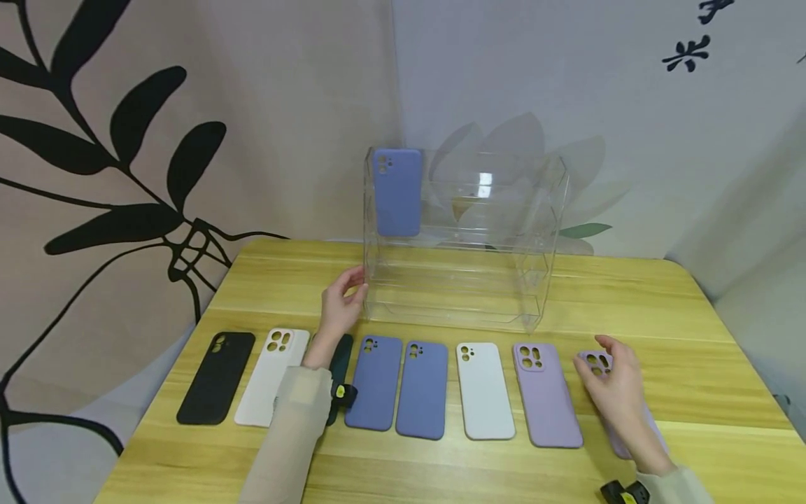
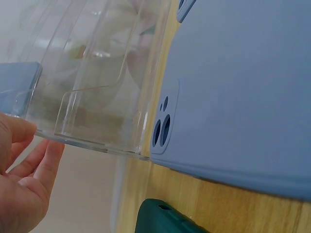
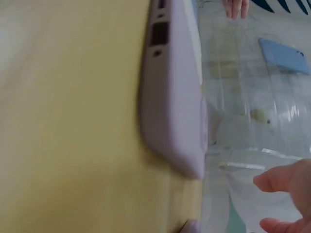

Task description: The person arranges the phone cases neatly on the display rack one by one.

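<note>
I'm pinching the clear rack (image 1: 478,245) with the left hand (image 1: 342,302), probably to steady it; the right hand (image 1: 620,392) is hovering, fingers wide, over the rightmost lilac case (image 1: 619,442) on the desk (image 1: 705,371).

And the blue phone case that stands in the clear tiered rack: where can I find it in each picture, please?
Head: the blue phone case is slightly above the picture's centre, at the upper left of the clear tiered rack.
Left wrist: at the left edge, partly cut off.
Right wrist: near the upper right corner.
Shared landmark: the clear tiered rack.
</note>
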A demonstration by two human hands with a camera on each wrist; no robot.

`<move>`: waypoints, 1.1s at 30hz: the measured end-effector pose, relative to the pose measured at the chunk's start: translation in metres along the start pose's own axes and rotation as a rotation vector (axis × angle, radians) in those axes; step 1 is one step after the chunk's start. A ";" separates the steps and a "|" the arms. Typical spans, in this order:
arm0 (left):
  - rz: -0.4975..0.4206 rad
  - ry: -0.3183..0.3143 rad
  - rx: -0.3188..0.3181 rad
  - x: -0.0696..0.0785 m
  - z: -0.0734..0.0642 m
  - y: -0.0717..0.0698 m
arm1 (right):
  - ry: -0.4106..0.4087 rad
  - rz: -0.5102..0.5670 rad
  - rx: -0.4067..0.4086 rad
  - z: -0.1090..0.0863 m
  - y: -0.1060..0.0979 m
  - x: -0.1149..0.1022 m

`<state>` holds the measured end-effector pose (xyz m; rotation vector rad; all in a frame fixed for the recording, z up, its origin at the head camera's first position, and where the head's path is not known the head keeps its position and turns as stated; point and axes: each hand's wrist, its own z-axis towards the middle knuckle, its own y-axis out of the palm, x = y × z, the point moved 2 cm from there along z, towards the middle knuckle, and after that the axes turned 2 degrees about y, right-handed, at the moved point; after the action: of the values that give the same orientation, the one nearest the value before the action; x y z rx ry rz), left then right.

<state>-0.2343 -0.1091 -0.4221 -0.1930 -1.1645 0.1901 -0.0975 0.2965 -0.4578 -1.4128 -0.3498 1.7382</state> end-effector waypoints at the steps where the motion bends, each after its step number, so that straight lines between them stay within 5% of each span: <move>1: 0.001 -0.003 -0.001 0.000 0.000 0.000 | 0.016 -0.014 -0.011 -0.001 0.000 0.003; 18: 0.004 -0.007 -0.002 -0.002 0.000 -0.001 | 0.222 -0.186 -0.189 -0.005 -0.010 0.035; 24: -0.003 -0.006 0.001 -0.001 0.000 -0.001 | 0.310 -0.229 -0.289 -0.002 -0.011 0.036; 33: -0.003 -0.009 0.000 -0.001 -0.001 -0.001 | 0.355 -0.308 -0.319 0.001 -0.013 0.036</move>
<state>-0.2337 -0.1106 -0.4227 -0.1906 -1.1736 0.1887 -0.0933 0.3310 -0.4727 -1.7550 -0.6316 1.1912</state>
